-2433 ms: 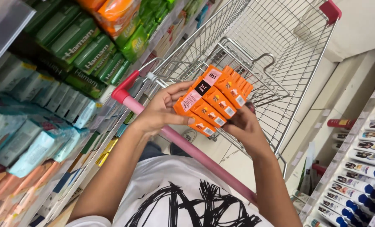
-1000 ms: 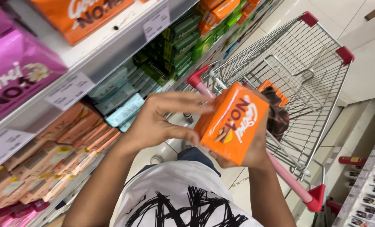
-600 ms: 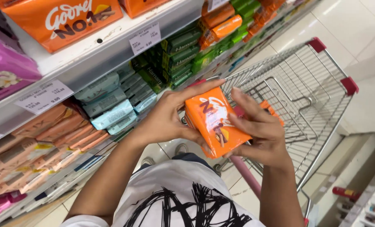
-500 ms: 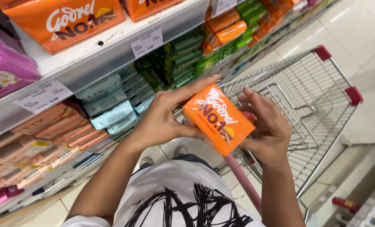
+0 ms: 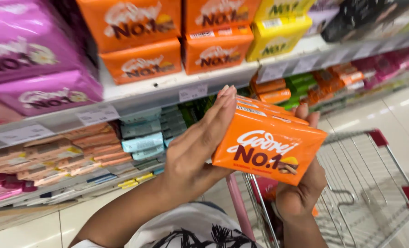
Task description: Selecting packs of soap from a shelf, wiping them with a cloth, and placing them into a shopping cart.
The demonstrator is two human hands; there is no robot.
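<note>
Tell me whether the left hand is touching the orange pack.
Touching. The head view shows the left hand laid flat along the left side of the orange pack, fingers pressed against its edge.

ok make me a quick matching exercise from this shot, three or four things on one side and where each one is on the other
Things:
1. orange pack
2. purple packs
3. yellow packs
4. wire trolley

Places:
A. upper shelf, right of the orange stacks
B. lower right, past the hands
C. between the left hand and the right hand
D. upper shelf, far left

Pairs: 1-C, 2-D, 3-A, 4-B
</note>
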